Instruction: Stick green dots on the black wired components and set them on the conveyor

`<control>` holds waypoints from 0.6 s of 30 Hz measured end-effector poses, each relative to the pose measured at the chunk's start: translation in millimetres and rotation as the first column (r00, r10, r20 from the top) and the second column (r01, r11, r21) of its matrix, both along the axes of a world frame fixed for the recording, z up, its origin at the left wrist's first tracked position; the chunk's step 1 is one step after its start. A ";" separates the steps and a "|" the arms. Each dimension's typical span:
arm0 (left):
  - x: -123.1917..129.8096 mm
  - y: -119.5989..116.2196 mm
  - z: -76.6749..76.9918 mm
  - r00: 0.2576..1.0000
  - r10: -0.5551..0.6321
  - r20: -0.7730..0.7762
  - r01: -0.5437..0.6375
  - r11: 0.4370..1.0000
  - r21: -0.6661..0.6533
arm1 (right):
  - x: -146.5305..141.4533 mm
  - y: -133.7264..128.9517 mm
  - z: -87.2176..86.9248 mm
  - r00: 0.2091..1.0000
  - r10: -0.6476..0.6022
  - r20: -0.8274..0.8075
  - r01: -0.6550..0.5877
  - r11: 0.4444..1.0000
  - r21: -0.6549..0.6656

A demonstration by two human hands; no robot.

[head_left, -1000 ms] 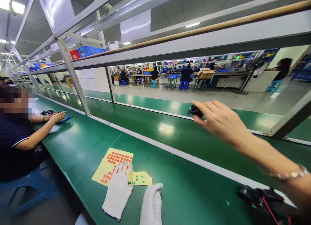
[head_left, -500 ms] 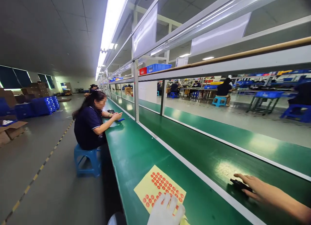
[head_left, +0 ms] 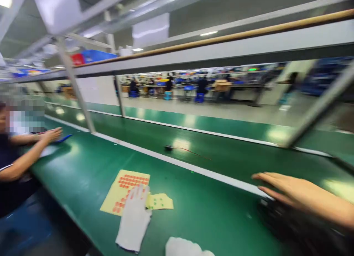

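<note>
My right hand (head_left: 301, 193) is bare, fingers stretched out and apart, over a dark blurred pile (head_left: 298, 226) at the right. Whether it touches the pile is unclear. My left hand is not in view. A white glove (head_left: 134, 219), seemingly without a hand in it, lies with its fingers on a yellow sheet (head_left: 110, 200) of red round stickers. Beside it is a smaller yellow piece (head_left: 166, 202) with green marks. Another white glove-like shape (head_left: 189, 247) is cut off by the bottom edge. On the green belt lies a small black part (head_left: 168, 148) with a thin red wire.
A pale rail (head_left: 166, 159) separates the green table (head_left: 91, 175) from the belt. Metal posts (head_left: 74, 83) rise along the line. A person (head_left: 16, 167) sits at the far left, hands over the table near a blue item. Other people sit at distant benches.
The view has swung right. My right hand has left the black part, which now lies on the belt, and moved to the dark pile. A second white shape has appeared below.
</note>
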State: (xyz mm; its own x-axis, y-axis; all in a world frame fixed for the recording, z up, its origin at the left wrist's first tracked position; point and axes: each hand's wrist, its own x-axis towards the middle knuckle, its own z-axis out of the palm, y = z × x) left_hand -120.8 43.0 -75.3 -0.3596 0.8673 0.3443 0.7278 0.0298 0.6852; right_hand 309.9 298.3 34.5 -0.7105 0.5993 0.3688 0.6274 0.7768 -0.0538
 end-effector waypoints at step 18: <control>114.2 -10.8 -0.8 0.890 -0.330 0.315 0.376 0.921 -0.098 | 31.2 -151.6 -81.0 0.923 -0.375 0.087 0.322 0.876 0.358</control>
State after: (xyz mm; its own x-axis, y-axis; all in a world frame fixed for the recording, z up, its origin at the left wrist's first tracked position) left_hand -6.6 32.1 -76.1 -0.0827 0.9885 0.1270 0.4818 -0.0719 0.8733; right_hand 341.1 146.7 -46.5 -0.5402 0.6803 0.4954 0.8408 0.4615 0.2830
